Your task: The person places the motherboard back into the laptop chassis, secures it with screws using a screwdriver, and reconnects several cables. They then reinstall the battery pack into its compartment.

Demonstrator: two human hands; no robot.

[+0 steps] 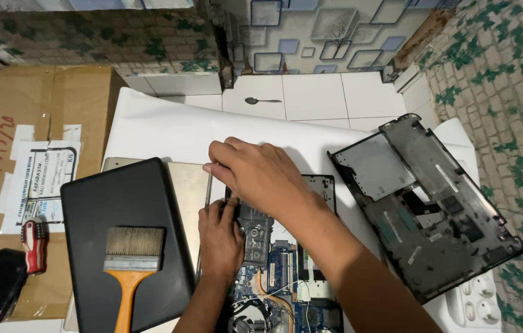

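at the far left of the frame a flattened cardboard box (39,142) lay on the floor, with a small red tool (35,243) resting on it, apparently parked within reach. just right of it a closed black laptop (132,240) served as a shelf for 1 paintbrush (130,259) with an orange handle, bristles pointing to the top of the frame, probably kept handy for dusting. in the lower middle, the left hand (221,237) pressed flat on the opened laptop's circuit board (280,271), fingers bent down over a dark component (256,231); it looked like steadying rather than clenching, though whether it gripped anything i could not tell. above it, the right hand (255,176) reached across from the lower right, fingertips pinched on a thin metal rod-like tool (208,191) at the edge of the board. a white sheet (169,129) lay under the work, likely to keep small parts visible. at the upper middle 1 spoon (262,100) lay on the white tiles. to the right, the removed black bottom cover (425,203) lay inside-up, set aside clear of the board, and a white power strip (476,305) sat at the lower right.
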